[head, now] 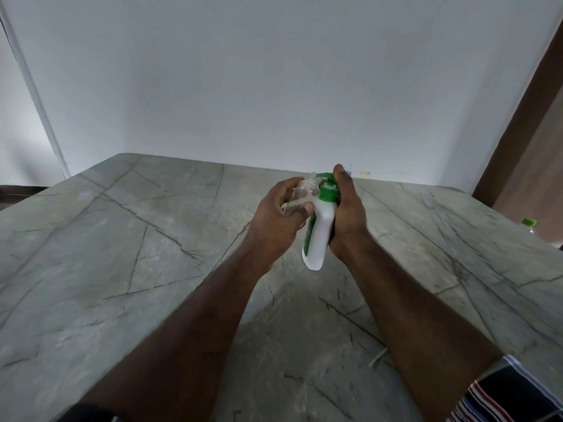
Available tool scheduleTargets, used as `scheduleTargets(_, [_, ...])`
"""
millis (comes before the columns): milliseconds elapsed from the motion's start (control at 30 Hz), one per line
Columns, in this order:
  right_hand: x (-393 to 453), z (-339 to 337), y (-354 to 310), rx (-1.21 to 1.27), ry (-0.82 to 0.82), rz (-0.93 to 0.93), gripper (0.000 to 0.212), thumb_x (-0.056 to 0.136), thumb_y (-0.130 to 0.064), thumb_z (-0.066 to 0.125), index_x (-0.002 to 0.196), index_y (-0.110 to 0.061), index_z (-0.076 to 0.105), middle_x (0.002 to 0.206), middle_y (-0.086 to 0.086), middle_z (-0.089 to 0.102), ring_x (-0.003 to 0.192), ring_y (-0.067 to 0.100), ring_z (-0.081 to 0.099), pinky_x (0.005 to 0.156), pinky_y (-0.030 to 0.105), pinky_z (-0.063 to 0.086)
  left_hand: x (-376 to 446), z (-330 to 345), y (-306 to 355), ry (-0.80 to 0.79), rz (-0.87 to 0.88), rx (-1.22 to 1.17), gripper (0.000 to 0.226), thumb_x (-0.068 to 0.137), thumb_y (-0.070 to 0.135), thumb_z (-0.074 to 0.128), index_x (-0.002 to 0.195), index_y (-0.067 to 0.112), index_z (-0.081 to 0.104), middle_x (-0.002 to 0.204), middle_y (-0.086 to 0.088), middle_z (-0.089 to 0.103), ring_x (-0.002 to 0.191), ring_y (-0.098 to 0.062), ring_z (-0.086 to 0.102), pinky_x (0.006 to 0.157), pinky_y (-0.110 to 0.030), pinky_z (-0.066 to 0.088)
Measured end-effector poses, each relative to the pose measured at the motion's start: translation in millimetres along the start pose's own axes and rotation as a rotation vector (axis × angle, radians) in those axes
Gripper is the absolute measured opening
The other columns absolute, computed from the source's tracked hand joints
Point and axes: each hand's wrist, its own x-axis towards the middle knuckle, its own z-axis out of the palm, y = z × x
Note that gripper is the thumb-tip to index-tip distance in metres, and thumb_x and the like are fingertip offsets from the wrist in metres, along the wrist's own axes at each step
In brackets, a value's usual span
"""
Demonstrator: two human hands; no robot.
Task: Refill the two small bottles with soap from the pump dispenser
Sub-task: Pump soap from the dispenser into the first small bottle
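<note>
A wide grey counter (128,269) veined with dark cracks fills the lower part of the view, its far edge meeting a plain pale wall (274,86); the whole left half of the stone lies open, and there is bare surface in front of the arms too. A brown door frame (524,132) rises at the right.

Both forearms reach out over the middle of the counter and meet above it. The right hand (347,220) wraps the white pump dispenser (320,236) from the right side, fingers curled around the body and the thumb up on the green pump head (327,178). The dispenser is held clear of the stone, its long axis near upright but tipped, base towards the person and pump away, spout turned left. A green label runs down its left face (the print is too edge-on to read).

The left hand (274,217) grips a small clear bottle (300,194), thumb across its front; the bottle leans with its threaded, uncapped neck up and to the right, just under the spout.

At the far right edge of the counter a second clear bottle with a green cap (529,222) just shows, well apart from the hands. Striped cloth (499,394) sits at the bottom right corner.
</note>
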Motion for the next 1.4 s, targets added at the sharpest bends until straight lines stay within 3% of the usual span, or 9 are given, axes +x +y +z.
scheduleTargets(100, [0.8,-1.0,1.2,0.0,-0.015,-0.008,0.06,0.078,-0.062,0.065,0.106,-0.01,0.072,0.112,0.019,0.069,0.107,0.039,0.063,0.105,0.057,0.042,0.0,1.2,0.8,0.002,-0.007,-0.016,0.047,0.095,0.01,0.064,0.137,0.027,0.051,0.114,0.02,0.058,0.101,-0.002,0.062,0.076,-0.019,0.056])
scheduleTargets(200, [0.3,-0.5,-0.2,0.002,-0.026,-0.008,0.059,0.08,-0.061,0.064,0.107,-0.01,0.072,0.113,0.019,0.069,0.108,0.04,0.063,0.105,0.058,0.042,-0.1,1.9,0.6,0.004,-0.012,-0.015,0.047,0.095,0.012,0.064,0.137,0.027,0.05,0.124,0.013,0.058,0.108,-0.007,0.062,0.087,-0.027,0.058])
scheduleTargets(400, [0.6,-2.2,-2.3,0.03,-0.029,0.02,0.049,0.087,-0.054,0.06,0.103,-0.008,0.069,0.11,0.019,0.066,0.101,0.037,0.062,0.102,0.055,0.043,-0.3,2.0,0.3,0.008,-0.036,-0.027,0.049,0.095,0.011,0.064,0.14,0.025,0.049,0.137,0.005,0.057,0.118,-0.014,0.059,0.094,-0.037,0.057])
scheduleTargets(633, [0.9,-1.8,-1.7,0.031,-0.026,0.031,0.049,0.085,-0.054,0.062,0.101,-0.009,0.07,0.108,0.018,0.068,0.099,0.036,0.063,0.099,0.053,0.046,0.7,1.2,0.0,0.018,-0.025,0.005,0.048,0.095,0.01,0.065,0.137,0.026,0.051,0.129,0.01,0.057,0.114,-0.012,0.06,0.087,-0.029,0.058])
scheduleTargets(833, [1.8,-1.2,-0.2,-0.016,-0.041,0.018,0.059,0.076,-0.066,0.065,0.101,-0.014,0.073,0.109,0.016,0.07,0.102,0.036,0.064,0.103,0.058,0.042,0.9,2.4,1.8,0.021,-0.044,-0.007,0.048,0.096,0.012,0.063,0.139,0.026,0.049,0.14,0.003,0.055,0.12,-0.017,0.058,0.097,-0.04,0.056])
scheduleTargets(1100, [2.0,-1.6,-2.7,0.039,-0.031,0.06,0.047,0.083,-0.056,0.064,0.097,-0.011,0.07,0.107,0.017,0.066,0.099,0.035,0.061,0.101,0.055,0.043,0.7,1.6,-0.4,0.013,-0.037,-0.035,0.046,0.095,0.01,0.064,0.136,0.024,0.051,0.133,0.004,0.058,0.116,-0.014,0.061,0.094,-0.041,0.057])
scheduleTargets(1400, [0.8,-1.7,-1.6,-0.003,-0.034,0.036,0.048,0.083,-0.058,0.062,0.096,-0.014,0.073,0.105,0.015,0.07,0.098,0.034,0.065,0.1,0.055,0.045,0.0,0.9,-0.1,0.01,-0.028,-0.032,0.046,0.095,0.009,0.064,0.136,0.025,0.051,0.136,0.003,0.058,0.118,-0.016,0.06,0.094,-0.038,0.057])
